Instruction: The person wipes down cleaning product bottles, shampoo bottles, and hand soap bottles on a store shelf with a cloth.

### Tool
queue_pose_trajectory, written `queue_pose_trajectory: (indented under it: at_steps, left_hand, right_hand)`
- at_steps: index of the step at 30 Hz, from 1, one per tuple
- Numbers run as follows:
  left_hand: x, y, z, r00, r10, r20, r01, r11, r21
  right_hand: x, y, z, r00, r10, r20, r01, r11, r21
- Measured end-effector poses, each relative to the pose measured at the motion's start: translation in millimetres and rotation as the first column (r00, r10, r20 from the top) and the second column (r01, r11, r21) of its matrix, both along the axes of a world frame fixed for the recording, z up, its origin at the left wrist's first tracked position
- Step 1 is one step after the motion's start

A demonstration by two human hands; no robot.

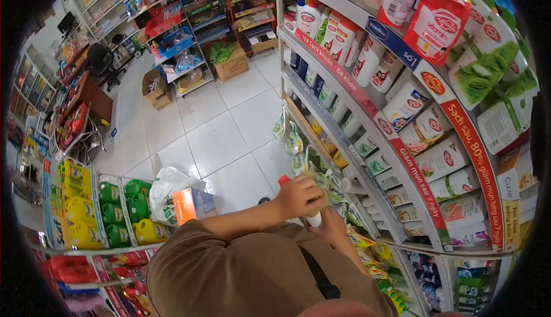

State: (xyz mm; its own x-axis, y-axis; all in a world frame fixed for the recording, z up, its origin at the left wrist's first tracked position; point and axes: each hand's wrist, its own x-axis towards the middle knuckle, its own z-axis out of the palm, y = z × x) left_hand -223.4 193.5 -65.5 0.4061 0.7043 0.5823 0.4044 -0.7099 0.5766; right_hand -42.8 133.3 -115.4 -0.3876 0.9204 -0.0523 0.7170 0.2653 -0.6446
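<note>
My left hand is closed in front of my chest, its fingers curled over the middle of a white bottle. The bottle's red cap shows on one side of that hand, and its white lower end on the other. Something pale yellowish, maybe a cloth, shows at the fingers; I cannot make it out clearly. My right hand is close beside, at the bottle's lower end, with its fingers partly hidden. Nearest to both hands are green-and-white pouches hanging along the shelf on the right.
A tall curved shelf of white bottles runs along my right. Red and white refill pouches hang from its upper edge. On the left are yellow jugs, green jugs, a plastic bag and an orange-blue box. Cartons stand farther off.
</note>
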Motion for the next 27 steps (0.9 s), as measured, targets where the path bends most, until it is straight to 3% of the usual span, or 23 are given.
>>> queue_pose_trajectory:
  at_steps: [3,5,7,9,11,13,14,17,18,19,20,21,22,23,24,25,26,27]
  left_hand:
    - [-58.3,34.6,-11.6,0.973,0.175,-0.151,-0.162,0.982,0.099]
    - [-96.3,63.0,-23.5,0.946,0.265,-0.187,-0.261,0.964,0.046]
    - [-132.0,89.0,-36.0,0.941,0.294,-0.165,-0.312,0.945,-0.101]
    - [-164.8,111.3,-63.4,0.939,0.317,-0.13,-0.341,0.9,-0.271]
    - [-190.7,122.0,-90.1,0.94,0.342,0.02,-0.25,0.725,-0.642]
    - [-205.7,128.7,-114.2,0.903,0.394,0.172,-0.043,0.481,-0.876]
    - [-209.2,133.4,-124.4,0.868,0.442,0.228,0.075,0.337,-0.939]
    - [-186.8,132.6,-115.7,0.941,0.27,0.205,0.233,-0.078,-0.969]
    - [-177.7,128.3,-115.4,0.968,0.176,0.181,0.196,-0.072,-0.978]
    - [-166.0,126.3,-114.8,0.984,0.084,0.16,0.165,-0.054,-0.985]
    - [-154.0,124.1,-112.8,0.991,-0.005,0.135,0.135,-0.03,-0.99]
    - [-141.9,120.9,-108.9,0.99,-0.092,0.104,0.104,-0.003,-0.995]
    - [-127.8,119.0,-97.9,0.99,-0.06,0.126,0.122,-0.075,-0.99]
    - [-119.3,119.4,-87.0,0.992,-0.077,0.1,0.096,-0.05,-0.994]
    - [-110.6,121.7,-76.2,0.993,-0.093,0.072,0.07,-0.022,-0.997]
    - [-102.1,123.8,-64.5,0.993,-0.106,0.044,0.045,0.007,-0.999]
    - [-93.3,123.6,-49.3,1.0,-0.021,-0.004,-0.003,0.051,-0.999]
    - [-99.5,126.4,-81.1,0.998,0.043,0.04,0.034,0.132,-0.991]
  right_hand:
    - [-35.8,25.1,11.0,1.0,0.023,-0.008,-0.023,0.998,-0.06]
    - [-57.0,38.2,11.2,1.0,0.012,0.014,-0.011,0.997,-0.081]
    - [-68.9,52.9,18.1,1.0,0.003,0.021,0.0,0.991,-0.132]
    - [-74.2,57.1,13.8,0.998,-0.001,-0.064,-0.004,0.997,-0.075]
    - [-75.0,61.0,11.3,0.985,-0.02,-0.169,0.011,0.998,-0.055]
    - [-71.5,65.4,37.1,0.968,-0.059,-0.243,0.048,0.998,-0.05]
    - [-68.4,69.1,53.1,0.957,-0.071,-0.28,0.061,0.997,-0.045]
    - [-49.6,85.0,87.1,0.922,-0.023,-0.387,0.154,0.938,0.31]
    - [-40.3,92.5,89.3,0.837,-0.049,-0.546,0.16,0.974,0.159]
    - [-51.5,97.9,107.4,0.538,-0.066,-0.84,0.37,0.914,0.166]
    - [-40.0,110.0,93.8,0.437,-0.195,-0.878,0.371,0.928,-0.022]
    - [-28.8,123.7,91.0,0.472,-0.242,-0.848,0.378,0.924,-0.053]
    - [-17.8,137.6,89.2,0.508,-0.285,-0.813,0.384,0.919,-0.083]
    - [-10.2,156.4,93.6,0.713,-0.13,-0.689,0.387,0.893,0.232]
    - [-2.9,175.4,98.8,0.857,-0.046,-0.513,0.358,0.769,0.529]
    - [-0.4,192.7,101.4,0.893,-0.006,-0.45,0.351,0.635,0.688]
    - [3.5,204.5,102.8,0.925,-0.041,-0.377,0.322,0.611,0.723]
    - [7.4,216.1,104.2,0.95,-0.077,-0.303,0.289,0.587,0.757]
